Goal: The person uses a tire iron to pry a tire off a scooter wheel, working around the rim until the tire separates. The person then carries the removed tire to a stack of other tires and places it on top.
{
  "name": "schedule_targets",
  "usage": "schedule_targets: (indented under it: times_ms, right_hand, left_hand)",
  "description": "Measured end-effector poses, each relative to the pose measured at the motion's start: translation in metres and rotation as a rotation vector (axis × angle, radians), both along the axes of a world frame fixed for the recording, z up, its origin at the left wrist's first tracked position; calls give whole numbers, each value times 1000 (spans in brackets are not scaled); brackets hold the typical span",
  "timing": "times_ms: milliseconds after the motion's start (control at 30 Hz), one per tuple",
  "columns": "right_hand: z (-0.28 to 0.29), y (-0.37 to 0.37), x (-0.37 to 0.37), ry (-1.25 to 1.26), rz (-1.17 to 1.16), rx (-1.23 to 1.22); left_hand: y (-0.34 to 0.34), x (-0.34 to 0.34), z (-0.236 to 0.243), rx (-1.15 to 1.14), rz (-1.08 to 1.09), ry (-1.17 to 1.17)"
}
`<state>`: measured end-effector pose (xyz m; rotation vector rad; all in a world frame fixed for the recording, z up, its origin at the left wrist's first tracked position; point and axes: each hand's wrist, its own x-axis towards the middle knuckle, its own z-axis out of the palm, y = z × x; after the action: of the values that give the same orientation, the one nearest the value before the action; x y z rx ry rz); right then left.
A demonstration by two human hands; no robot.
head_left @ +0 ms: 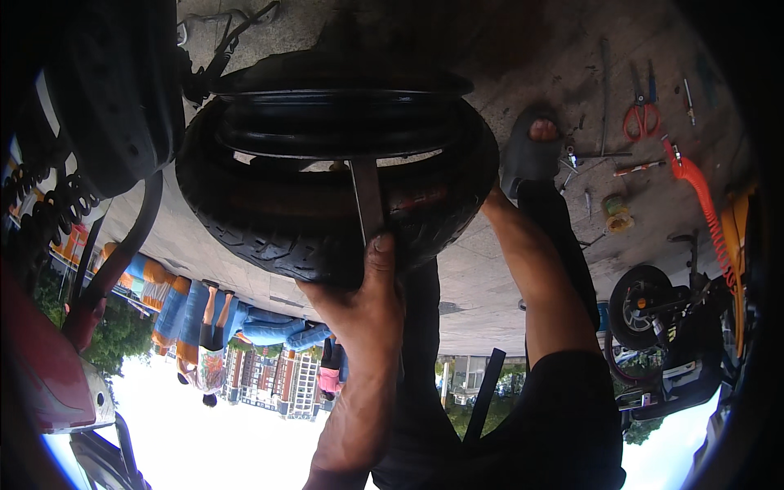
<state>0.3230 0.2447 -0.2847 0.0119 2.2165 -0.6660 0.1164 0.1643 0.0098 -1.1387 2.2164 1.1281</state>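
Note:
A black scooter tyre (269,220) on its dark rim (343,122) fills the upper middle of the view. A flat metal lever (366,196) runs from the rim down across the tyre's sidewall. My left hand (363,302) clasps the tyre's lower edge, with the thumb pressed on the lever's end. My right forearm reaches up to the tyre's right side. My right hand (493,198) touches the tyre there, and its fingers are hidden behind the tyre.
A sandalled foot (531,147) stands on the concrete floor (490,278) beside the tyre. Red-handled pliers (641,114), small tools, a tape roll (618,212) and an orange coiled hose (698,192) lie to the right. A small wheeled machine (653,310) is at the right, and a scooter body (114,98) at the left.

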Motion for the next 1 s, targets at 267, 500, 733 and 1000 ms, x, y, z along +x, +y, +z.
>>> schedule_targets:
  times_ms: [267,500,733,1000]
  right_hand:
    - [177,91,-28,-379,-138,-184]
    - [304,257,-108,-426,-466,-185]
    - [312,272,-204,-365,-156,-288]
    - [283,261,-222,-491,-252,-340]
  left_hand:
    - [0,-3,-10,-10,13,43]
    - [21,15,-25,-231,-34,130]
    - [23,8,-17,-184,6,44]
    - [20,4,-15,-120,48,98]
